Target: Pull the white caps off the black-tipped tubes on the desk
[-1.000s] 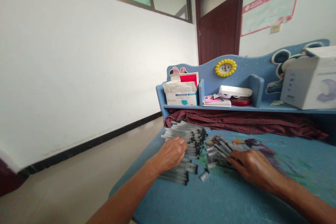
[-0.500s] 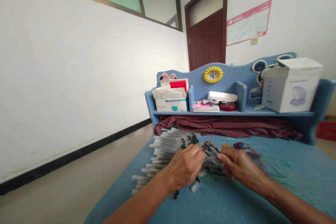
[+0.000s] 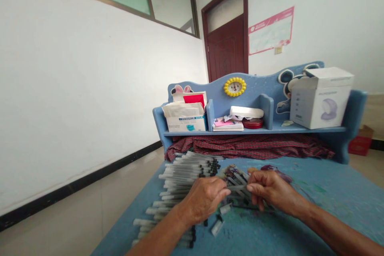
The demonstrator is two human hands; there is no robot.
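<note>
A slim translucent pen (image 3: 237, 187) spans the gap between my two hands. My left hand (image 3: 207, 198) pinches its left end, and the fingers of my right hand (image 3: 270, 190) close on its right end. Just beyond and beneath it lies a loose pile of pens or pen parts (image 3: 238, 177), partly hidden by my hands. To the left, many clear pens with black ends (image 3: 183, 174) lie in a long row, partly covered by my left forearm. Near me rest a clear cap-like piece (image 3: 217, 228) and another small clear piece (image 3: 225, 208).
The blue table (image 3: 258, 232) carries a raised shelf (image 3: 270, 131) at its back. On it stand a mask box (image 3: 187, 123), a stack of papers (image 3: 228, 127), a red round tin (image 3: 252, 123) and a white carton (image 3: 319, 104). Checked cloth (image 3: 249, 146) lies bunched below.
The pen held between my hands now shows clearly, level across them. The view has shifted, so the table and shelf appear farther left.
</note>
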